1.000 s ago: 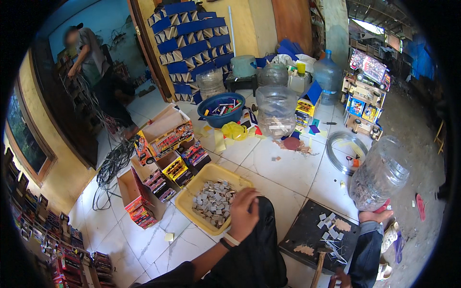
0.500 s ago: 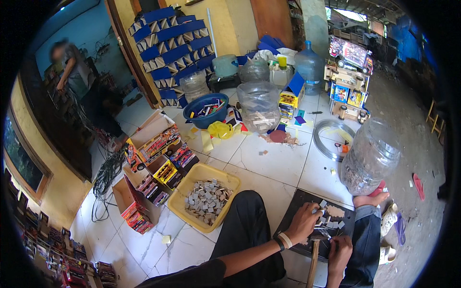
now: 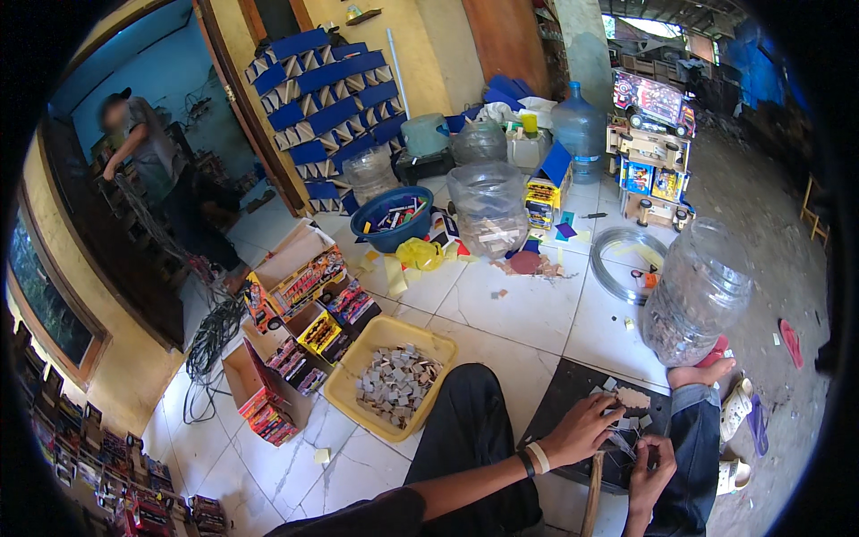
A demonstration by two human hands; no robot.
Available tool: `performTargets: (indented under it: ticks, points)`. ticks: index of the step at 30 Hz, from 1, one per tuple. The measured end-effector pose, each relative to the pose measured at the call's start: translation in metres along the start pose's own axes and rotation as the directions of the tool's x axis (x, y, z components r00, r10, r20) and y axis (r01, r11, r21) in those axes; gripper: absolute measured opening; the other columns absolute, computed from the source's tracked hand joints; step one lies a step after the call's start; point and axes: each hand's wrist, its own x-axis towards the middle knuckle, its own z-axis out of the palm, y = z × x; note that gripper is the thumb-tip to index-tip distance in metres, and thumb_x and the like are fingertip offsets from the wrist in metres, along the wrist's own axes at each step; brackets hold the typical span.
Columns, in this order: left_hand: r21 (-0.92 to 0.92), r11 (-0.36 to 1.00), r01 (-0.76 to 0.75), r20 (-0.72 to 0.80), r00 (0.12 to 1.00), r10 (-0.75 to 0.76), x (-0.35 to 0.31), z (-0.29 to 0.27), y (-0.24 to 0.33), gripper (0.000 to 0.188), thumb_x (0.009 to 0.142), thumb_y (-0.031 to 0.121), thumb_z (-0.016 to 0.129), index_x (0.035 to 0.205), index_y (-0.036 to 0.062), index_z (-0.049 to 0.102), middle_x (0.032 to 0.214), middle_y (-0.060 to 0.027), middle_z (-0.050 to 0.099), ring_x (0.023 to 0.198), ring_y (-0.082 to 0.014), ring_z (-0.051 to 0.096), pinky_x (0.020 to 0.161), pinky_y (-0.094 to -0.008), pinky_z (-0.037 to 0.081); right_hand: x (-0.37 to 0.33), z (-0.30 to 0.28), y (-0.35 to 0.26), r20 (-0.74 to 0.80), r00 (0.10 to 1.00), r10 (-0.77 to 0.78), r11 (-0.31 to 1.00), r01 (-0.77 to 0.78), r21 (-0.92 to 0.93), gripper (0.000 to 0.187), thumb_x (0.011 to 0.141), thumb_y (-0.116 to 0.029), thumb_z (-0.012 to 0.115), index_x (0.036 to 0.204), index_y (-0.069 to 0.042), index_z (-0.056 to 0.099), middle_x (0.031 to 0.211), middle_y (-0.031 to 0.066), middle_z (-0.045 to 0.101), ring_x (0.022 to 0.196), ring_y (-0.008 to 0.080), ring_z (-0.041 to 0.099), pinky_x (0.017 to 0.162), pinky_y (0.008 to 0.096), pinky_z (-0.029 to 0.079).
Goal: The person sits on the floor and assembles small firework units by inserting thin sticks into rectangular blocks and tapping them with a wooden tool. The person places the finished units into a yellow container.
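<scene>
Over a dark board [image 3: 548, 419] at my right knee, both my hands work close together. My left hand [image 3: 582, 431] reaches across from the left, fingers bent down and closed at small grey square pieces and thin slivers; what they grip is too small to make out. Just to its right, my right hand [image 3: 651, 470] is closed in a pinch, thumb against fingers, its contents hidden. A pale cut piece [image 3: 633, 399] lies on the board beyond my fingers. Between my wrists a wooden handle [image 3: 593, 492] leans on the board's near edge, its far end hidden.
Left of my knee stands a yellow basin [image 3: 340, 394] of small square pieces. Beyond it are printed toy trucks [image 3: 300, 291] and a blue tub [image 3: 391, 234]. A clear plastic container [image 3: 700, 295] and a wire coil [image 3: 617, 286] stand ahead right. A person [image 3: 157, 161] stands by the doorway.
The whole view has shifted slightly. My right hand has drawn a little to the right, its fingers curling tighter. My left fingers point lower over the pieces.
</scene>
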Motion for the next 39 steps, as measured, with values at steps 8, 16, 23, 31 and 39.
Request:
performTargets:
  ticks: [8, 16, 23, 31, 39]
  points:
    - [-0.099, 0.995, 0.031, 0.018, 0.999, -0.030, -0.012, -0.006, -0.014, 0.044, 0.090, -0.009, 0.069, 0.133, -0.0048, 0.067, 0.127, -0.0211, 0.068, 0.120, -0.0412, 0.065, 0.108, -0.0469, 0.053, -0.005, 0.000, 0.016, -0.015, 0.998, 0.064, 0.987, -0.061, 0.151, 0.013, 0.108, -0.007, 0.069, 0.100, 0.003, 0.065, 0.090, 0.0059, 0.066, 0.082, 0.0129, 0.061, 0.076, 0.0308, 0.051]
    - [-0.145, 0.977, 0.157, -0.114, 0.978, -0.174, -0.014, -0.034, 0.007, 0.039, 0.091, -0.011, 0.072, 0.128, 0.0021, 0.075, 0.112, -0.0177, 0.077, 0.097, -0.0359, 0.077, 0.090, -0.0418, 0.062, -0.011, 0.003, 0.009, 0.013, 0.993, 0.116, 0.981, -0.117, 0.155, 0.001, 0.106, 0.002, 0.070, 0.106, 0.003, 0.070, 0.098, 0.0059, 0.074, 0.093, 0.0110, 0.069, 0.087, 0.0282, 0.056]
    - [-0.210, 0.955, 0.208, -0.182, 0.952, -0.247, -0.036, -0.040, 0.013, 0.017, 0.088, -0.005, 0.083, 0.102, 0.0015, 0.080, 0.104, -0.0106, 0.081, 0.104, -0.0265, 0.076, 0.091, -0.0383, 0.058, -0.010, 0.008, -0.014, -0.002, 0.993, 0.116, 0.984, -0.114, 0.135, 0.007, 0.096, 0.006, 0.077, 0.102, 0.002, 0.076, 0.092, 0.0124, 0.076, 0.077, 0.0184, 0.071, 0.072, 0.0319, 0.056]
    - [-0.234, 0.926, 0.296, -0.172, 0.925, -0.339, -0.045, -0.048, 0.009, 0.021, 0.087, -0.010, 0.080, 0.104, 0.0013, 0.081, 0.101, -0.0114, 0.081, 0.096, -0.0291, 0.075, 0.086, -0.0401, 0.059, -0.009, 0.011, -0.027, 0.060, 0.996, 0.066, 0.994, -0.071, 0.085, 0.006, 0.097, 0.004, 0.078, 0.103, 0.002, 0.076, 0.091, 0.0111, 0.075, 0.075, 0.0169, 0.069, 0.069, 0.0320, 0.055]
    - [0.018, 0.986, 0.166, 0.077, 0.983, -0.167, -0.026, -0.058, 0.009, 0.065, 0.089, -0.007, 0.079, 0.150, 0.0131, 0.068, 0.104, -0.0098, 0.080, 0.099, -0.0303, 0.071, 0.092, -0.0443, 0.057, -0.012, 0.012, -0.022, 0.129, 0.990, 0.059, 0.998, -0.063, 0.026, 0.006, 0.098, 0.001, 0.078, 0.104, 0.002, 0.076, 0.094, 0.0120, 0.075, 0.073, 0.0187, 0.071, 0.068, 0.0330, 0.056]
